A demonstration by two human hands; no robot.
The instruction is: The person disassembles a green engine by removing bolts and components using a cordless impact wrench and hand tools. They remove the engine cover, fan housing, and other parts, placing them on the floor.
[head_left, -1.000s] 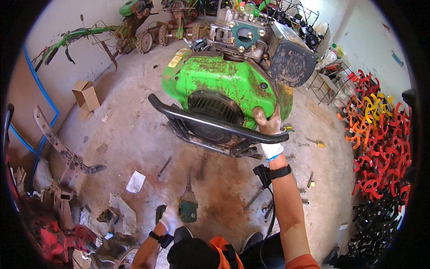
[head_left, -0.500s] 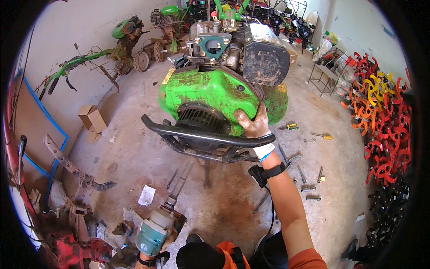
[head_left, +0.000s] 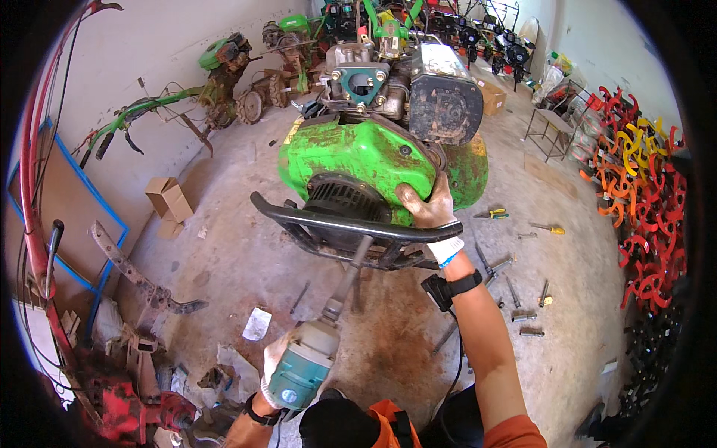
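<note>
Low down, left of the middle, the left hand [head_left: 273, 364] in a white glove is closed around a teal and grey power tool [head_left: 305, 366]. The tool's long metal shaft [head_left: 348, 282] points up at a black bar [head_left: 317, 219] (I can't tell if they touch) on the front of a big green engine [head_left: 362, 153]. Farther right, the right hand [head_left: 432, 212], also gloved, touches the engine's green side, thumb spread away from the fingers; I can't tell if it squeezes.
</note>
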